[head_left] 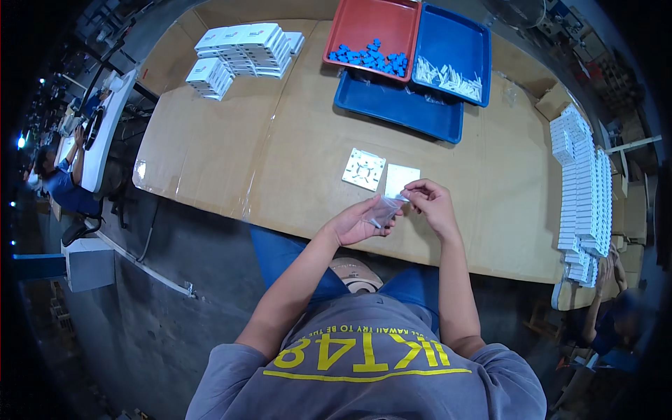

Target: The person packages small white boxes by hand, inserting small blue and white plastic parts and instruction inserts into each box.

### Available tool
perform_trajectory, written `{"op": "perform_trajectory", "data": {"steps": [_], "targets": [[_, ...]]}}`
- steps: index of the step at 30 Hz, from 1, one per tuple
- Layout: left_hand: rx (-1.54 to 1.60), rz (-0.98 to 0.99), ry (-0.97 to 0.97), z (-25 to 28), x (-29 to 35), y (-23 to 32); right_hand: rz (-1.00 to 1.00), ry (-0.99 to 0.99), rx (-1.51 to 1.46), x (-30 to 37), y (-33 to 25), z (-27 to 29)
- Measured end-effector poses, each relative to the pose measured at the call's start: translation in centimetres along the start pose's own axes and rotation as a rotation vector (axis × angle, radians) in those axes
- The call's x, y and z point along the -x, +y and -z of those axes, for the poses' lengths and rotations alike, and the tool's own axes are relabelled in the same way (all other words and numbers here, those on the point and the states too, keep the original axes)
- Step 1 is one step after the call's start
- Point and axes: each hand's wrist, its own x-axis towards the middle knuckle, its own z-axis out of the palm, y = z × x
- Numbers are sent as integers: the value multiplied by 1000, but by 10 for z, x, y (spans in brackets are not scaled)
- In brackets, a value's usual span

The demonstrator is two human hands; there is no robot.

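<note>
Over the table's near edge, my left hand [352, 223] is closed around a small clear plastic bag [382, 211]. A small whitish piece shows through the bag's lower part. My right hand [432, 203] pinches at the bag's upper right edge; whether a small part is also between its fingertips cannot be made out. Just beyond the hands lies a square white plate with a cut-out pattern [364, 169]. Beside it on the right is a plain white square piece [402, 179], its near edge partly covered by my right fingers.
A red tray with blue parts [371, 24] and a blue tray with thin white pieces [453, 42] overlap another blue tray [399, 112]. White boxes [241, 49] stand far left on the cardboard-covered table [210, 154]; white stacks [582, 196] line the right. Other people work at both sides.
</note>
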Motion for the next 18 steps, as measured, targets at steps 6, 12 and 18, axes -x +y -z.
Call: {"op": "perform_trajectory", "data": {"steps": [6,12,18], "targets": [[-34,6,1,1,5,-3,78,-99,307,16,-6,-9],[-51,7,-19,-5,4,-1,199,-321,524,4,-37,-11],[-114,11,-19,-5,3,-3,219,-518,642,-13,-29,-12]]}}
